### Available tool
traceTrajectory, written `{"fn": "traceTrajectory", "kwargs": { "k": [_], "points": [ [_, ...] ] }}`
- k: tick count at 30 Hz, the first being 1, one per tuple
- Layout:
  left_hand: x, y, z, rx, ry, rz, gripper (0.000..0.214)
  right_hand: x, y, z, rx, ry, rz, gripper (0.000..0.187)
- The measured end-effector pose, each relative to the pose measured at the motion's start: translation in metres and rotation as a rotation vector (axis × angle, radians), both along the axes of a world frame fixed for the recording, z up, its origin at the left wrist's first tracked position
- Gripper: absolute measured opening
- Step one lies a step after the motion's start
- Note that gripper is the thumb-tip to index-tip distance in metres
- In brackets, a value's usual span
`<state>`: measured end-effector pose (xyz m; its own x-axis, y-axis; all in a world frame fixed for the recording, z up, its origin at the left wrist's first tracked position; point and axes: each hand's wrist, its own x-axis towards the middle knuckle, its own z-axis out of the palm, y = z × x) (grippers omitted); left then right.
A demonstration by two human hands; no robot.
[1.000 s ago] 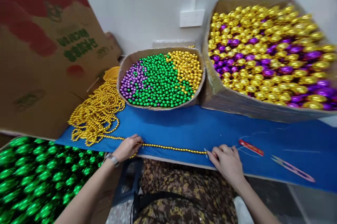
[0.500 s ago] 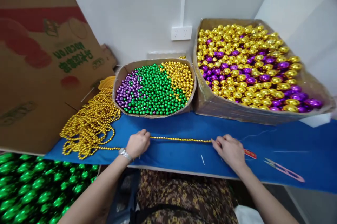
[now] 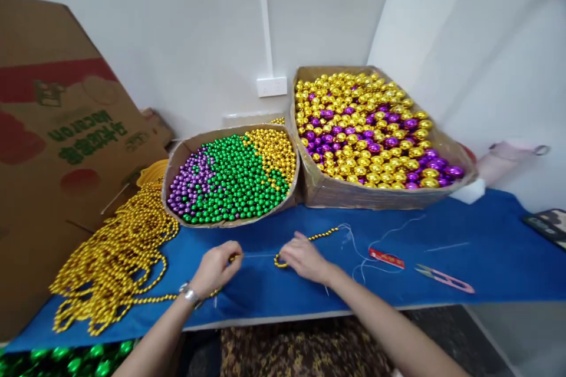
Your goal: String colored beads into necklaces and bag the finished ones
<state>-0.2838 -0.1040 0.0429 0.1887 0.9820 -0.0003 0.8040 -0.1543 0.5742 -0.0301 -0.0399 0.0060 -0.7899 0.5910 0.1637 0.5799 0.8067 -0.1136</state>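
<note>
My left hand [image 3: 217,268], wearing a watch on its wrist, is closed on a gold bead strand. That strand runs back under the wrist to a heap of gold bead strands [image 3: 128,241] on the left. My right hand [image 3: 306,257] is closed on a shorter gold bead strand [image 3: 325,234]. A small loop of it curls out at the fingertips, and its far end lies on the blue cloth [image 3: 274,300]. Between the two hands stretches a bare thin thread [image 3: 260,256]. Loose white thread [image 3: 354,241] trails from the strand's right end.
Behind my hands stand a box of small purple, green and gold beads [image 3: 230,225] and a larger box of gold and purple beads [image 3: 367,199]. On the right lie a red card [image 3: 387,258] and pink-handled thread snips [image 3: 446,279]. A tall carton [image 3: 57,188] stands at left.
My hands have come closer together, the right one moving left. The beaded stretch between them has given way to bare thread. The view has shifted, showing more of the right side.
</note>
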Motion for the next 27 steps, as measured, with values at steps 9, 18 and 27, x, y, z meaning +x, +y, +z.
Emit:
{"fn": "traceTrajectory", "kwargs": {
  "k": [9, 18, 27],
  "points": [
    [-0.063, 0.005, -0.015, 0.163, 0.472, 0.258, 0.021, 0.241, 0.083, 0.002, 0.043, -0.251, -0.593, 0.025],
    [-0.037, 0.020, -0.023, 0.206, 0.364, 0.194, 0.020, 0.321, 0.021, -0.026, 0.003, -0.265, -0.902, 0.026],
    [-0.022, 0.018, -0.014, 0.232, 0.273, 0.161, 0.021, 0.303, -0.040, -0.046, 0.119, -0.099, -0.721, 0.034]
  ]
}}
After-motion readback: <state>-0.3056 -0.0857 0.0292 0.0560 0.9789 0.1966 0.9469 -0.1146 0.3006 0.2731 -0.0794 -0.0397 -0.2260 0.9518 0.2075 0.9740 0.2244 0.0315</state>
